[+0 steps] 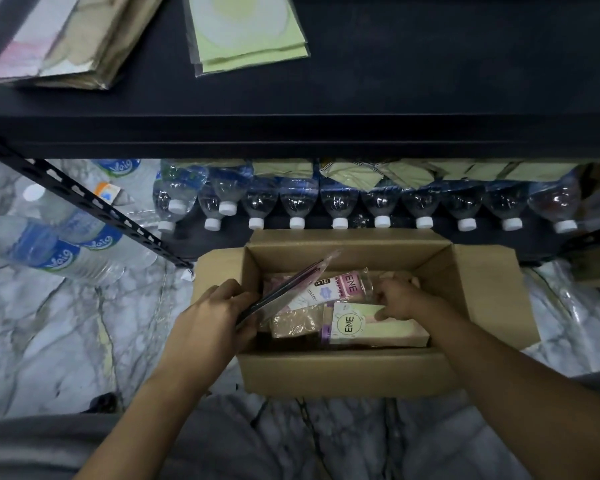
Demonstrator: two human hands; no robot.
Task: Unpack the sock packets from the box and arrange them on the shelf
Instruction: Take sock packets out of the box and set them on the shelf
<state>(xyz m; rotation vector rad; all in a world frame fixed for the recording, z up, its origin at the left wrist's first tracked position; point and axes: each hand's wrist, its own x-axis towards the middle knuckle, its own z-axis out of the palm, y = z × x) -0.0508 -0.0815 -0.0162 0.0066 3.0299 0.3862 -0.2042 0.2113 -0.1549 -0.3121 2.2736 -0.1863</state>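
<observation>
The sock packets [347, 317], lying loose in the open box [343, 372] on the floor, are judged light, limp and slippery in their clear film, best pinched by an edge. One packet is held edge-up by the closed left hand [219, 313], while the right hand [400, 299] is pressed onto a pale green packet [371, 323]; the shelf [430, 81] stands above.

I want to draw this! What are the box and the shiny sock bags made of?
The box looks like plain brown cardboard: matte, with folded flaps. The sock packets seem wrapped in clear glossy plastic film, since it crinkles and glints. The socks inside are probably soft cloth.
</observation>
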